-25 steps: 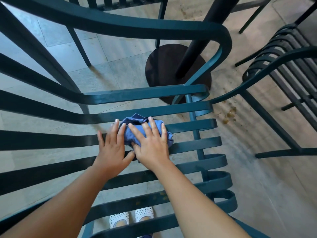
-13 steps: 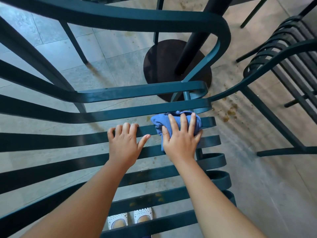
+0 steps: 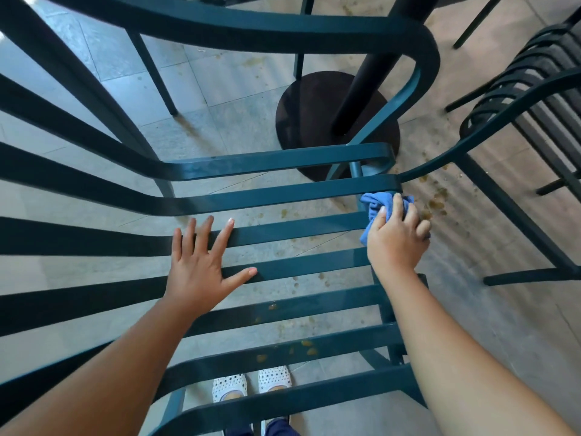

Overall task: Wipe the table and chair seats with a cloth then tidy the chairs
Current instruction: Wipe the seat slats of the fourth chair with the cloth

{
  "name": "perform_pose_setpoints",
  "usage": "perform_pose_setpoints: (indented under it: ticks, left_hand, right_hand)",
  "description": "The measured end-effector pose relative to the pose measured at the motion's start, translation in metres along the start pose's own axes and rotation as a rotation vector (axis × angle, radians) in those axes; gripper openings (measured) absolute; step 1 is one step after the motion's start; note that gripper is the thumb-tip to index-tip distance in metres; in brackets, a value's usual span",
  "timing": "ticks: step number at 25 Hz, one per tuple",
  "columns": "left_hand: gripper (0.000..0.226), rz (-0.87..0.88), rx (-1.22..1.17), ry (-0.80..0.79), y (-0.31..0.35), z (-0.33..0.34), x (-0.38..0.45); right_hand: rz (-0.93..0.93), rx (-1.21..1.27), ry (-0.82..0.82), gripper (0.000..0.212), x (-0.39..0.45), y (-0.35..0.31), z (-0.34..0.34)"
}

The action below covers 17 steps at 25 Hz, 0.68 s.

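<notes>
From the head view, the right hand (image 3: 396, 237) curls over a bunched blue cloth (image 3: 377, 204), pressing it onto the right ends of the teal slatted chair seat (image 3: 298, 229). The left hand (image 3: 201, 265) lies flat on the middle slats, fingers spread and holding nothing. The black table base (image 3: 301, 121) stands on the stained tile floor (image 3: 437, 202) beyond.

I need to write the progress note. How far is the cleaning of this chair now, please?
In hand: the right hand presses the blue cloth on the right ends of the seat slats, while the left hand rests flat on them. Left: yellowish spots show at the nearer slats, so these probably need wiping. Nothing here proves any slat is finished. The table top is out of view, and the chairs are not yet tidied.
</notes>
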<state>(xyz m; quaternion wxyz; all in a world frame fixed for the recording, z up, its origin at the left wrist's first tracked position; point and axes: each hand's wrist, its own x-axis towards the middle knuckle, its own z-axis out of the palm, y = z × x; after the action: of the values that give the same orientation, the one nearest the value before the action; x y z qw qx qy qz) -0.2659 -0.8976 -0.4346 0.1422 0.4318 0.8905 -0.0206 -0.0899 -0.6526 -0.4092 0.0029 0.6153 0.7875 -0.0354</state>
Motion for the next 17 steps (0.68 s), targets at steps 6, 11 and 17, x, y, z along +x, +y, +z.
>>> perform_pose_setpoints:
  ticks: [6, 11, 17]
  left_hand:
    - [0.094, 0.07, 0.058, -0.071, -0.013, -0.004, -0.023]
    - [0.084, 0.137, 0.052, -0.108, -0.022, -0.013, -0.041]
    - [0.107, 0.115, -0.055, -0.161, -0.023, -0.022, -0.044]
  right_hand:
    - [-0.105, -0.328, -0.31, 0.061, -0.046, -0.007, -0.034]
    - [-0.409, -0.389, -0.432, 0.064, -0.08, -0.01, -0.028]
    - [-0.613, -0.172, -0.267, 0.065, -0.139, -0.057, 0.009]
